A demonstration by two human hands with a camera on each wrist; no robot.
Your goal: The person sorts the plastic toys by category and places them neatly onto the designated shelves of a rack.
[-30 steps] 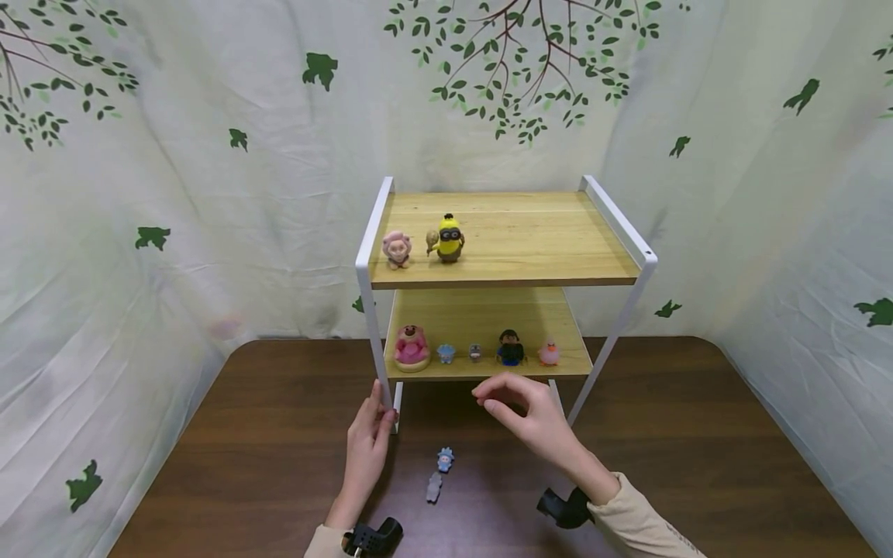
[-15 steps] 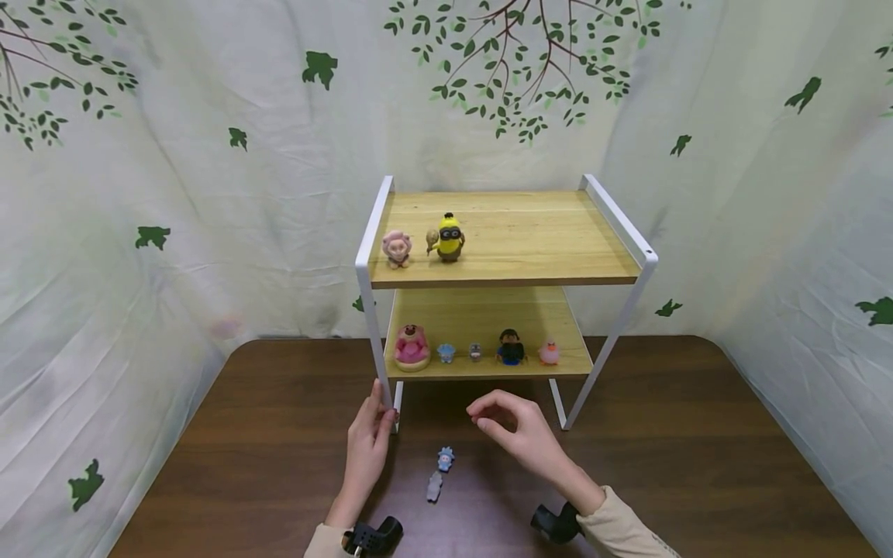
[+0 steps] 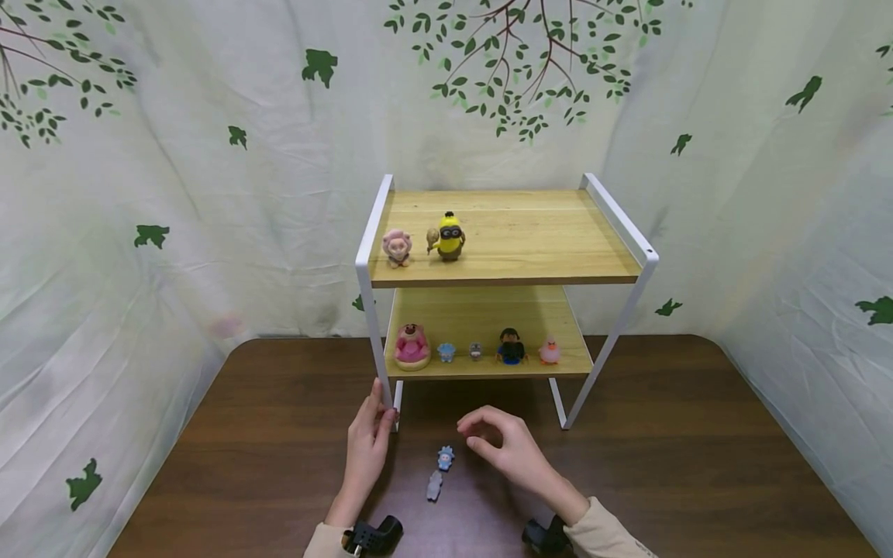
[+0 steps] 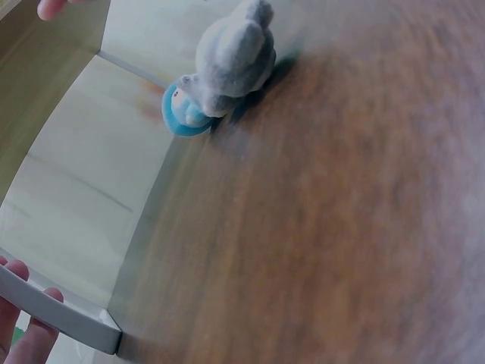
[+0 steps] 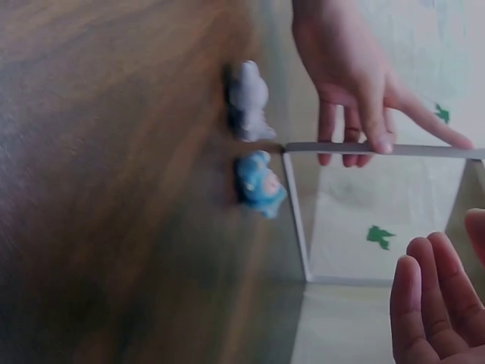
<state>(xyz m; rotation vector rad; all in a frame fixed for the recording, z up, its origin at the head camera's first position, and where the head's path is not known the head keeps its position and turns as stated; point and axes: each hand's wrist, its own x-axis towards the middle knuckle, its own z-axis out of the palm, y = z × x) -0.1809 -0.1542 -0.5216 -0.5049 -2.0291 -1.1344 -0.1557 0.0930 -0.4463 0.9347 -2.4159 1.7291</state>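
Observation:
My left hand (image 3: pixel 367 438) grips the front left leg (image 3: pixel 379 353) of a two-tier shelf (image 3: pixel 530 232); in the right wrist view its thumb and fingers are on either side of the white bar. Over the table, my right hand (image 3: pixel 512 453) hovers with bent fingers and nothing between them. Just left of its fingertips lies a small blue figurine (image 3: pixel 445 458). A grey figurine (image 3: pixel 434 487) lies directly in front of it, closer to the table's near side. Both also appear in the left wrist view, the grey figurine (image 4: pixel 235 57) partly covering the blue figurine (image 4: pixel 186 110).
A pink figurine (image 3: pixel 397 248) and a yellow minion (image 3: pixel 448 239) stand on the upper board's left. Along the lower board stand a pink bear (image 3: pixel 412 347), small blue and grey figures, a dark-haired figure (image 3: pixel 511 348) and a pink duck (image 3: pixel 549 352). Printed cloth hangs behind.
My right hand has come down and left, away from the lower board and closer to the blue figurine. The left hand stays at the shelf leg, and the figurines have not moved.

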